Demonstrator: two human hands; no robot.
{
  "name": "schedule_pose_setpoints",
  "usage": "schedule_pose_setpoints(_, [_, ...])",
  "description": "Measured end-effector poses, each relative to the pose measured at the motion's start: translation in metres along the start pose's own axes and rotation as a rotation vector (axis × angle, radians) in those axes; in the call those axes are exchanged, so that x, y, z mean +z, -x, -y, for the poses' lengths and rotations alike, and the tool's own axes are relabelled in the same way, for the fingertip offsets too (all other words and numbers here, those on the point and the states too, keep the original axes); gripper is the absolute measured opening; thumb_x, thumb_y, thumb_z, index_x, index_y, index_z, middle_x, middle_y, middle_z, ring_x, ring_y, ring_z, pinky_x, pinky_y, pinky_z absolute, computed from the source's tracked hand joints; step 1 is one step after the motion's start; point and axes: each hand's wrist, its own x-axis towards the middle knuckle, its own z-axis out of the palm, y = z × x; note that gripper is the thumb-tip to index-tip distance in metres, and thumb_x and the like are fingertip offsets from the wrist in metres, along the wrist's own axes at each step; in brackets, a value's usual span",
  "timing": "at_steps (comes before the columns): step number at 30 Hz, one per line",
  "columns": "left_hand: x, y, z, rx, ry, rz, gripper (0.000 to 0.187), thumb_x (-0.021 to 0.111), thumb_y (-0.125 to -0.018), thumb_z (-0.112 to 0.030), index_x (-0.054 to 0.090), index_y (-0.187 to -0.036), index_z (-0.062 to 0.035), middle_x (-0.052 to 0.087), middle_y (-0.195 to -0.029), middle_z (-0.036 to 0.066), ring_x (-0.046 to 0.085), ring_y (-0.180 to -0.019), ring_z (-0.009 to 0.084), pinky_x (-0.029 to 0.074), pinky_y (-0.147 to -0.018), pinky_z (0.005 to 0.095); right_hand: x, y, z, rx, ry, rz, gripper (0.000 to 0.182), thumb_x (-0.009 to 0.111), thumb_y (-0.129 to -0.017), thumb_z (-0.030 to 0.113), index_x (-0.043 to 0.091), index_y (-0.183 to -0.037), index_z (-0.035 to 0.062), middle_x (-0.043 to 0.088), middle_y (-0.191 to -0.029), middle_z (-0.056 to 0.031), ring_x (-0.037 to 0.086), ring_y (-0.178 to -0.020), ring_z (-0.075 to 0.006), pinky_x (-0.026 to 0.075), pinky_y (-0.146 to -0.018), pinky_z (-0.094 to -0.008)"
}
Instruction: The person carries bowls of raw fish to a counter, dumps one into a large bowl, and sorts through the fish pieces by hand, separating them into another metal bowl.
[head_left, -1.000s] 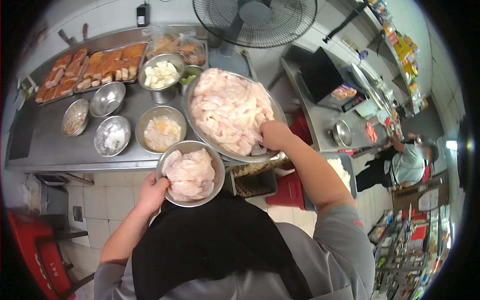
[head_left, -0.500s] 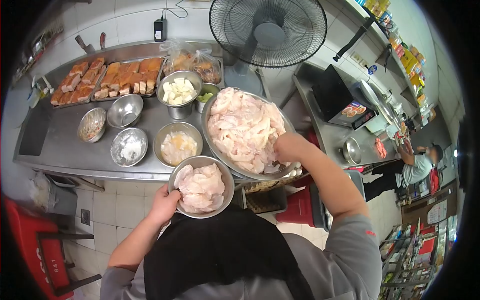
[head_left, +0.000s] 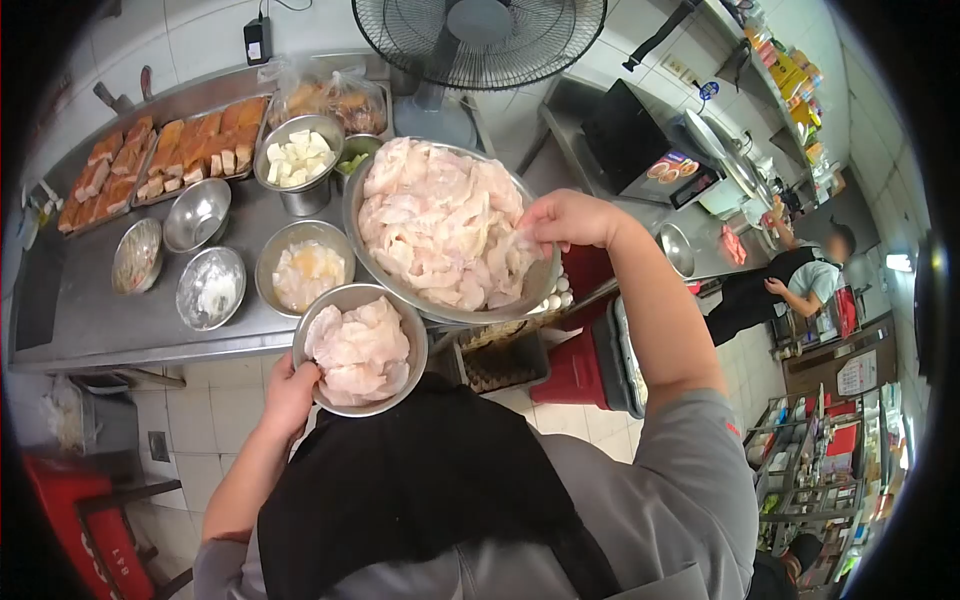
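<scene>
- My left hand point(head_left: 290, 392) is closed on the rim of the small bowl point(head_left: 360, 348), heaped with raw meat and held off the counter edge; a tilt could spill it.
- My right hand point(head_left: 565, 218) pinches a meat slice point(head_left: 522, 243) above the big bowl point(head_left: 445, 230); slick, it may slip before reaching the small bowl, down to my left.

1. A stainless steel counter point(head_left: 110, 325) runs along the tiled wall and carries the food.
2. At its back lie trays of browned meat slabs point(head_left: 165, 150).
3. Beside the trays sit clear bags of food point(head_left: 330, 95) and a steel pot of white cubes point(head_left: 297, 160).
4. Nearer the front edge stand three small steel bowls point(head_left: 198, 212) and a bowl of pale batter point(head_left: 303, 268).
5. A large basin of raw chicken pieces point(head_left: 440, 230) rests at the counter's right end, overhanging the edge.
6. A fan's base point(head_left: 432, 118) stands behind the basin.
</scene>
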Motion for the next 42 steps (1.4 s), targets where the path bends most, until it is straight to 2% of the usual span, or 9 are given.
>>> schedule_pose_setpoints(2, [0.000,0.001,0.002,-0.007,0.012,0.001,0.038,0.048,-0.083,-0.004,0.057,-0.118,0.0058,0.065,-0.104,0.012,0.062,-0.090,0.0177,0.050,-0.080,0.0296,0.012,-0.003,-0.002,-0.037,0.383,-0.290,0.034,0.068,-0.080,0.018,0.067,-0.112,0.0078,0.070,-0.091,-0.0101,0.067,-0.084,-0.0243,0.054,-0.074,-0.0335])
schedule_pose_setpoints(5, [-0.002,0.001,0.002,-0.014,0.021,0.002,0.037,0.048,-0.082,-0.004,0.058,-0.117,0.0058,0.065,-0.103,0.012,0.062,-0.089,0.0180,0.050,-0.079,0.0295,0.038,0.013,0.022,-0.466,0.403,-0.480,0.040,0.071,-0.072,0.017,0.066,-0.110,0.0074,0.068,-0.109,-0.0141,0.063,-0.096,-0.0353,0.052,-0.083,-0.0402])
schedule_pose_setpoints(9, [-0.001,0.003,0.005,-0.029,0.043,-0.026,0.036,0.048,-0.082,-0.003,0.058,-0.116,0.0055,0.065,-0.101,0.011,0.062,-0.087,0.0179,0.050,-0.077,0.0299,0.075,0.015,0.029,-0.709,0.531,-0.494,0.050,0.077,-0.067,0.017,0.062,-0.114,0.0136,0.059,-0.117,-0.0135,0.059,-0.108,-0.0323,0.049,-0.093,-0.0395])
schedule_pose_setpoints(15, [0.002,0.005,0.003,-0.038,-0.004,-0.057,0.034,0.049,-0.082,-0.004,0.059,-0.113,0.0051,0.065,-0.099,0.011,0.061,-0.086,0.0174,0.050,-0.077,0.0302,0.083,0.007,0.038,-0.705,0.583,-0.574,0.063,0.079,-0.064,0.022,0.057,-0.123,0.0149,0.045,-0.134,-0.0145,0.052,-0.118,-0.0367,0.045,-0.101,-0.0420])
schedule_pose_setpoints(21, [0.004,0.002,0.001,-0.046,-0.001,-0.031,0.034,0.049,-0.083,-0.004,0.058,-0.114,0.0062,0.065,-0.100,0.012,0.061,-0.087,0.0182,0.050,-0.079,0.0309,0.078,0.009,0.042,-0.751,0.739,-0.545,0.062,0.078,-0.065,0.022,0.058,-0.124,0.0160,0.047,-0.133,-0.0133,0.047,-0.123,-0.0358,0.042,-0.103,-0.0422])
schedule_pose_setpoints(24, [0.005,0.002,0.000,-0.045,-0.023,-0.054,0.035,0.049,-0.083,-0.004,0.057,-0.114,0.0069,0.065,-0.100,0.013,0.062,-0.087,0.0184,0.050,-0.079,0.0313,0.065,-0.004,0.037,-0.798,0.466,-0.436,0.063,0.078,-0.066,0.025,0.058,-0.125,0.0163,0.050,-0.131,-0.0136,0.046,-0.124,-0.0369,0.040,-0.104,-0.0432])
schedule_pose_setpoints(30, [0.001,-0.001,0.002,-0.044,0.002,-0.037,0.036,0.049,-0.082,-0.004,0.058,-0.114,0.0074,0.066,-0.101,0.012,0.062,-0.087,0.0181,0.050,-0.079,0.0309,0.071,-0.021,0.067,-0.677,0.634,-0.529,0.072,0.079,-0.066,0.025,0.052,-0.132,0.0133,0.052,-0.131,-0.0169,0.047,-0.126,-0.0353,0.043,-0.102,-0.0435])
schedule_pose_setpoints(36, [0.000,-0.002,0.002,-0.047,-0.003,-0.050,0.035,0.049,-0.081,-0.004,0.059,-0.113,0.0071,0.066,-0.099,0.012,0.062,-0.087,0.0177,0.050,-0.079,0.0304,0.071,-0.043,0.083,-0.509,0.776,-0.422,0.078,0.080,-0.064,0.024,0.049,-0.134,0.0103,0.058,-0.120,-0.0124,0.058,-0.110,-0.0317,0.050,-0.089,-0.0403])
schedule_pose_setpoints(42, [-0.004,-0.004,0.007,-0.027,0.014,-0.057,0.034,0.050,-0.081,-0.004,0.059,-0.113,0.0063,0.066,-0.099,0.012,0.062,-0.086,0.0172,0.050,-0.078,0.0304,0.061,-0.047,0.085,-0.596,0.733,-0.446,0.073,0.081,-0.062,0.024,0.055,-0.129,0.0098,0.065,-0.107,-0.0109,0.062,-0.100,-0.0290,0.052,-0.085,-0.0389])
